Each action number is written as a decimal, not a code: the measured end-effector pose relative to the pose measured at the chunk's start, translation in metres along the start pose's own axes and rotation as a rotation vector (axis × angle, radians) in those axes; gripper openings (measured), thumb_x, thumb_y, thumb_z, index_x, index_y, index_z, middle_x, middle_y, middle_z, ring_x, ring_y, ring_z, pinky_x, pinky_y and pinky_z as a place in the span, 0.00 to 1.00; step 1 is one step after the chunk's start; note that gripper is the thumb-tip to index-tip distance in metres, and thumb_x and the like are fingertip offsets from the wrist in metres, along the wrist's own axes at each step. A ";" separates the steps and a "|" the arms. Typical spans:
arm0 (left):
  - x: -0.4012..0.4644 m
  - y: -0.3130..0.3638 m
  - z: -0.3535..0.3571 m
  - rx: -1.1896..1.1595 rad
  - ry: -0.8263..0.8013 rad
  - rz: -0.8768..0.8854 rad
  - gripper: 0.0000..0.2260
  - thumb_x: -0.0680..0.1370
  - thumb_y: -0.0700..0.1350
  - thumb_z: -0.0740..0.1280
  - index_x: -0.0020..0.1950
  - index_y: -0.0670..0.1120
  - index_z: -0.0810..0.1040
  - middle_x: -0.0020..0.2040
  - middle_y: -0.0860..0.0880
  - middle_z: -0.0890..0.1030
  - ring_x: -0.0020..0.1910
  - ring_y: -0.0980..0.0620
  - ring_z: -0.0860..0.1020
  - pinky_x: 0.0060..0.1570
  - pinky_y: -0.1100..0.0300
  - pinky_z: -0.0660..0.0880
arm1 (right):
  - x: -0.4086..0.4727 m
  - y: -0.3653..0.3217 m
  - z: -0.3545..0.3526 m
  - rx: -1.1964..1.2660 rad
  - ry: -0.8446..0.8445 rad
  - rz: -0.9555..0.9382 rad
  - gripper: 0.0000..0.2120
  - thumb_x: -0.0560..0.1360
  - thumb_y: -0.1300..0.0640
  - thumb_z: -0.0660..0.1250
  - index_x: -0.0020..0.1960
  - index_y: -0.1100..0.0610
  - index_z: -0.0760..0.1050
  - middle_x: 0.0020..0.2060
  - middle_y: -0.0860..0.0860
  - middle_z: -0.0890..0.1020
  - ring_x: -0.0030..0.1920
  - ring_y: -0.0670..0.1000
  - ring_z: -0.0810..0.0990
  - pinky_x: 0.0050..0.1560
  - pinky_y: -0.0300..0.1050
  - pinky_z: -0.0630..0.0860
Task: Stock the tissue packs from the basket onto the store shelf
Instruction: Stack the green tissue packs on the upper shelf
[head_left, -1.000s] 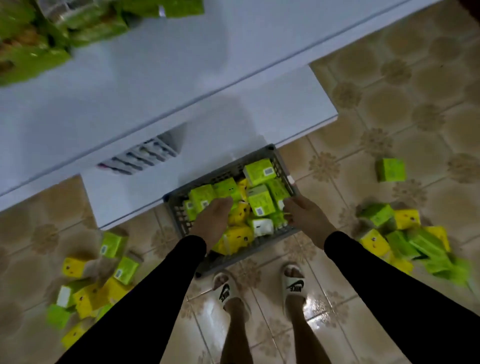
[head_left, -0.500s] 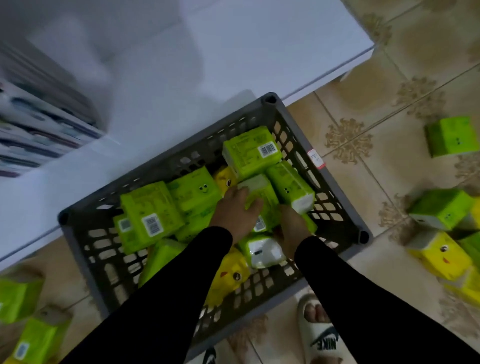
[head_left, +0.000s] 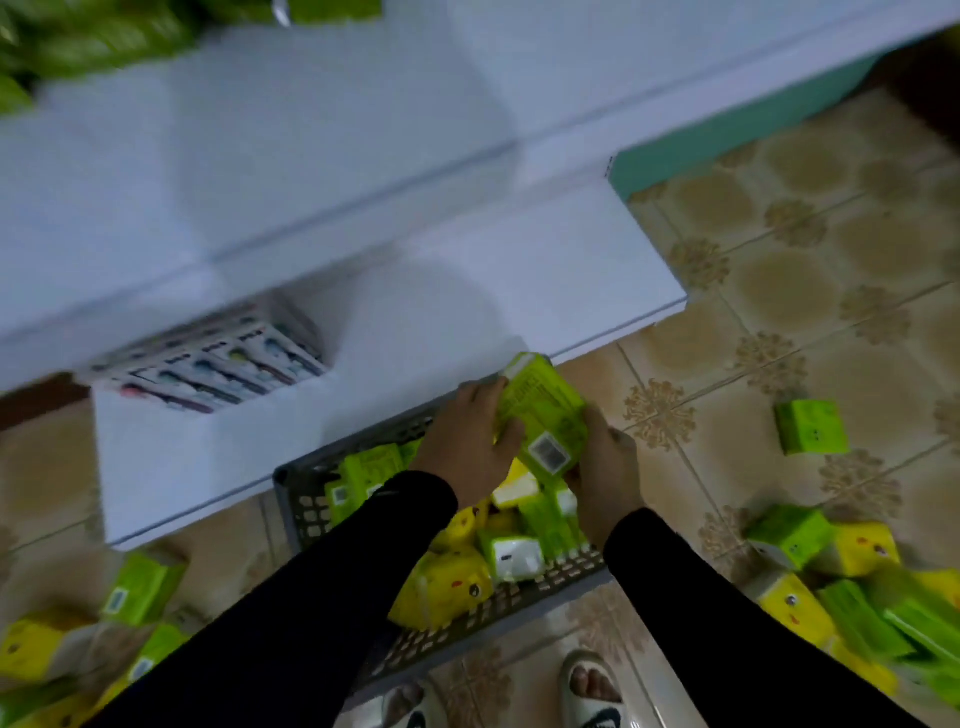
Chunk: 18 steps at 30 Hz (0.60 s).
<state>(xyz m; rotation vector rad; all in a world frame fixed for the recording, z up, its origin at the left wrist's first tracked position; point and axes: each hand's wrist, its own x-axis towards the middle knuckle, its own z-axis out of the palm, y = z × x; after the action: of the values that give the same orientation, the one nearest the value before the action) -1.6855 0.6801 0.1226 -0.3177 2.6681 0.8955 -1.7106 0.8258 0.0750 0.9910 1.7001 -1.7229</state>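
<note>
Fingers of left hand (head_left: 465, 447) and right hand (head_left: 605, 475) curl around one green tissue pack (head_left: 545, 415) above the basket (head_left: 306, 499).

long black sleeves (head_left: 322, 597) down to both wrists, bare hands past the cuffs. pale slide sandals (head_left: 597, 701) with a dark logo on the strap, toes showing.

No legible text or labels.

Lime-green tissue pack (head_left: 543, 415), grey lattice basket (head_left: 311, 506), white shelf (head_left: 519, 291) — beige floral-patterned floor tiles (head_left: 779, 291)
</note>
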 end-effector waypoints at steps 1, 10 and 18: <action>-0.008 0.018 -0.025 0.013 0.027 0.026 0.26 0.82 0.50 0.60 0.77 0.43 0.60 0.70 0.42 0.66 0.65 0.41 0.73 0.63 0.54 0.66 | -0.022 -0.028 -0.002 0.002 0.007 -0.045 0.44 0.63 0.28 0.65 0.68 0.56 0.68 0.56 0.57 0.79 0.53 0.60 0.80 0.53 0.59 0.79; -0.108 0.216 -0.233 -0.068 0.323 0.200 0.22 0.81 0.53 0.61 0.73 0.47 0.65 0.61 0.45 0.71 0.45 0.46 0.77 0.51 0.54 0.71 | -0.252 -0.245 -0.051 -0.025 0.031 -0.702 0.10 0.82 0.48 0.61 0.59 0.54 0.68 0.47 0.48 0.77 0.45 0.45 0.77 0.46 0.45 0.72; -0.213 0.320 -0.391 -0.194 0.742 0.336 0.22 0.75 0.61 0.60 0.64 0.51 0.73 0.52 0.52 0.78 0.50 0.53 0.75 0.52 0.54 0.73 | -0.440 -0.372 -0.055 -0.012 -0.117 -1.103 0.23 0.70 0.37 0.64 0.61 0.46 0.71 0.56 0.54 0.77 0.57 0.53 0.77 0.61 0.57 0.75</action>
<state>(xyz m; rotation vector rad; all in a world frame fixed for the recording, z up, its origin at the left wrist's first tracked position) -1.6694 0.7124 0.6693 -0.2900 3.3858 1.3568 -1.7344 0.8525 0.6524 -0.1799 2.3574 -2.2903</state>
